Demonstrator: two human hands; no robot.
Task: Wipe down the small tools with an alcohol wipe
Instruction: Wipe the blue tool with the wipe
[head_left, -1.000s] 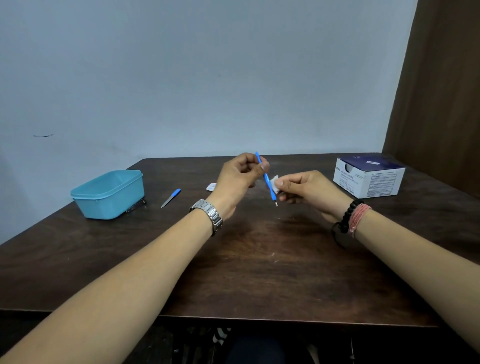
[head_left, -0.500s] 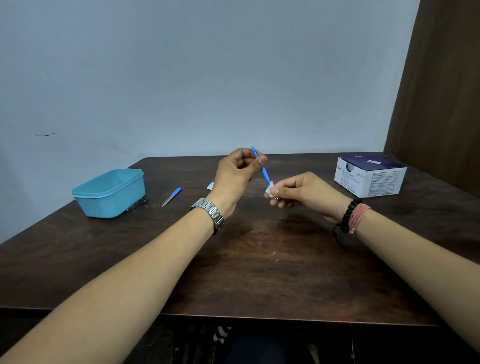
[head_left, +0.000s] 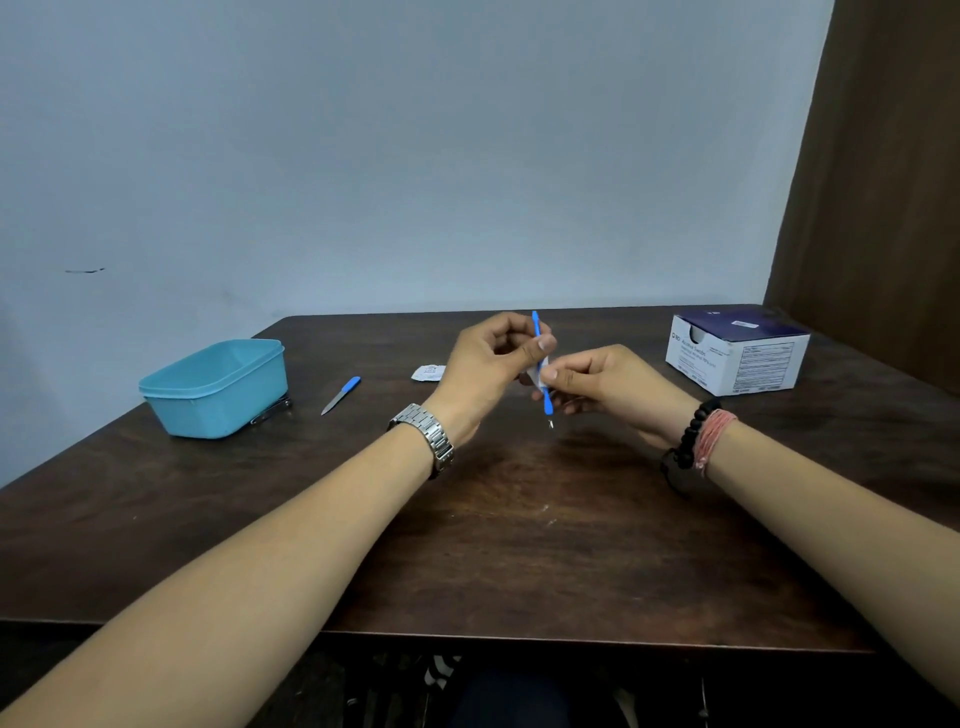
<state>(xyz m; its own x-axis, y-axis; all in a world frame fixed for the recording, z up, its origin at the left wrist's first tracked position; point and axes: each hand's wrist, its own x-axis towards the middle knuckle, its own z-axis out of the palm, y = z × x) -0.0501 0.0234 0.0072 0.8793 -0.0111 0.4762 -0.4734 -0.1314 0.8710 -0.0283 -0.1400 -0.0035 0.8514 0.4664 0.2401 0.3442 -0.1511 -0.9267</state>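
Observation:
A thin blue tool (head_left: 546, 402) with a small metal tip stands nearly upright above the table's middle. My left hand (head_left: 488, 374) pinches its upper part between thumb and fingers. My right hand (head_left: 602, 384) pinches a small white alcohol wipe (head_left: 535, 375) around the tool's middle, just below the left thumb. On the table to the left lies a second tool, a blue-handled metal file (head_left: 340, 396). Another metal tool (head_left: 270, 413) pokes out from behind the teal box.
A teal plastic box (head_left: 215, 387) sits at the left of the dark wooden table (head_left: 519, 545). A torn wipe wrapper (head_left: 429, 372) lies behind my left hand. A white and blue carton of wipes (head_left: 737, 351) stands at the right, near a brown wall.
My right hand has slid the wipe up the blue tool from its lower end to just under the left thumb. The tool now stands more upright.

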